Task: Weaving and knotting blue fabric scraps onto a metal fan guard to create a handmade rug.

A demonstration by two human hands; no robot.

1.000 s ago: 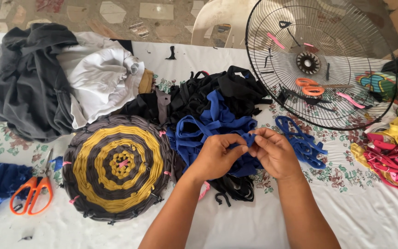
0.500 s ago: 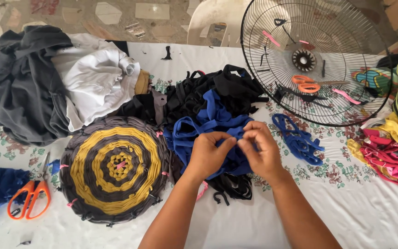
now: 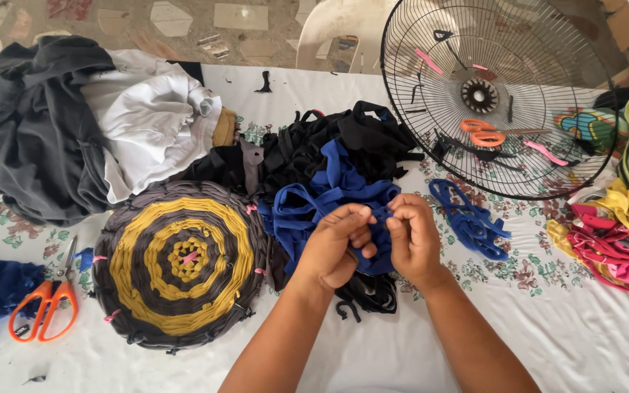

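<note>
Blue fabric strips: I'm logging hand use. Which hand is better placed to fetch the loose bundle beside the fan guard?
Probably the right hand: the loose blue strip bundle lies just to its outer side, while the left hand would have to cross over.

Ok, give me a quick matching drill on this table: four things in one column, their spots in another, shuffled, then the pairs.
Things:
1. round woven mat
2. orange scissors
3. blue fabric strips
4. wire fan guard

Places:
A. far right, upper part of the table
B. left edge, beside the mat
C. pinched between left hand and right hand
D. left of the hands

Pairs: 1-D, 2-B, 3-C, 4-A
</note>
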